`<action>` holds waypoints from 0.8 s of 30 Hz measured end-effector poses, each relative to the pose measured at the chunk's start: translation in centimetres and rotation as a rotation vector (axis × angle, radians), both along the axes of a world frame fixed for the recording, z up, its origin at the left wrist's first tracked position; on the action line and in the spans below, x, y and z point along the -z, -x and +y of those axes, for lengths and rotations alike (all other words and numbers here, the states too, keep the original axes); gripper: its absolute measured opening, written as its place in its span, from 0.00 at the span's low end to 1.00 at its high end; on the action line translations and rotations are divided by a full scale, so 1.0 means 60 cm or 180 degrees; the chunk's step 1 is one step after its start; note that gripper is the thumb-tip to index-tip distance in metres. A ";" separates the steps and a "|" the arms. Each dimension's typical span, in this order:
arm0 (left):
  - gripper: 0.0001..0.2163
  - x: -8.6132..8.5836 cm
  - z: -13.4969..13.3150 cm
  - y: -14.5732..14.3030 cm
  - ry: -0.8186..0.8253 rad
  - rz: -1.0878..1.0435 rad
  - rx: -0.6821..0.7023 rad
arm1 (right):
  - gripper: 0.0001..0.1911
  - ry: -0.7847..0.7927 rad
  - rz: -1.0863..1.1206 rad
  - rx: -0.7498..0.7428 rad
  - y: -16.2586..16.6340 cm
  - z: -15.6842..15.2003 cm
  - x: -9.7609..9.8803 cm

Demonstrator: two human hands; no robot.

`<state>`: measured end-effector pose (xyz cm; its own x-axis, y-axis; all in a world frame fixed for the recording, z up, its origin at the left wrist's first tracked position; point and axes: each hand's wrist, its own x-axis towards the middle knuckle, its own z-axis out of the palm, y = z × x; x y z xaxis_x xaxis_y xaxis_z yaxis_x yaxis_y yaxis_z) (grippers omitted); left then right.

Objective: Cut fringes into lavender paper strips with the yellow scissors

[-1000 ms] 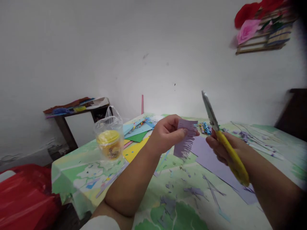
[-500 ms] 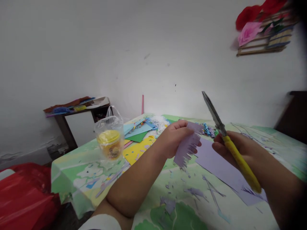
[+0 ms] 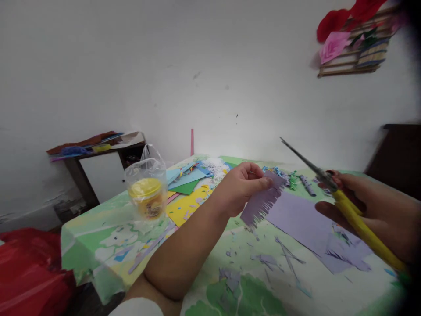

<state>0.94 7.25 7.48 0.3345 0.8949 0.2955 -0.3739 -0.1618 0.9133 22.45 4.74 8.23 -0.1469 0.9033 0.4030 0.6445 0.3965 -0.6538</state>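
A strip of purple paper (image 3: 263,199) with a fringe cut along its lower edge is pinched between the thumb and fingers of my left hand (image 3: 241,186). My right hand (image 3: 378,206) grips scissors (image 3: 345,199) with yellow-wrapped handles; the blades look closed and point up and to the left, apart from the strip. Beneath and between the hands, a larger sheet of purple paper (image 3: 296,215) lies on the table. Thin purple offcuts (image 3: 266,259) are scattered in front of it.
A clear plastic bag (image 3: 144,169) holds a yellow-lidded tub (image 3: 146,197) on the left of the table. Coloured sheets (image 3: 189,206) and white shredded paper (image 3: 215,169) lie behind my left arm. Curled paper pieces (image 3: 307,185) lie farther back. A red bag (image 3: 33,272) is at lower left.
My right hand has moved to the right with the scissors, away from the strip, and the blades now tilt lower. The left hand still holds the strip, whose fringe shows more plainly.
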 end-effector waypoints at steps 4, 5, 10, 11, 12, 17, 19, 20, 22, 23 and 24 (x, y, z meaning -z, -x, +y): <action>0.13 -0.002 -0.003 0.001 -0.0004 -0.0033 0.0103 | 0.15 0.0047 -0.0254 0.0150 -0.008 -0.014 -0.006; 0.13 -0.003 -0.004 0.002 -0.0039 -0.0051 0.0127 | 0.15 -0.0038 -0.0308 0.0193 -0.009 -0.015 -0.006; 0.13 -0.007 -0.010 0.006 -0.0241 -0.0200 0.0195 | 0.16 -0.0422 -0.0540 0.0308 -0.010 -0.006 -0.002; 0.13 -0.008 -0.011 0.006 -0.0255 -0.0247 0.0201 | 0.16 -0.0427 -0.0524 0.0293 -0.010 -0.005 -0.001; 0.13 -0.008 -0.011 0.006 -0.0270 -0.0299 0.0191 | 0.17 -0.0425 -0.0495 0.0274 -0.009 -0.004 0.000; 0.09 -0.006 -0.009 0.002 -0.0371 -0.0409 0.0002 | 0.18 -0.0524 -0.0721 0.0171 -0.004 -0.008 0.005; 0.07 -0.005 -0.008 0.000 -0.0385 -0.0304 -0.0121 | 0.19 -0.0570 -0.0843 0.0099 -0.005 -0.010 0.005; 0.06 -0.005 -0.008 0.000 -0.0402 -0.0256 -0.0170 | 0.19 -0.0585 -0.0889 0.0065 -0.005 -0.010 0.004; 0.05 -0.006 -0.009 0.000 -0.0475 -0.0218 -0.0232 | 0.19 -0.0613 -0.1003 0.0045 -0.009 -0.010 0.002; 0.05 -0.007 -0.010 0.001 -0.0520 -0.0221 -0.0262 | 0.18 -0.0592 -0.1087 0.0054 -0.011 -0.009 0.001; 0.05 -0.009 -0.012 0.002 -0.0566 -0.0226 -0.0292 | 0.18 -0.0543 -0.1180 0.0067 -0.013 -0.008 0.001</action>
<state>0.84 6.53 8.02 0.2267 0.8524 0.4713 -0.4124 -0.3543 0.8393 23.20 4.26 8.18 -0.2925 0.8324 0.4706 0.8333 0.4633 -0.3015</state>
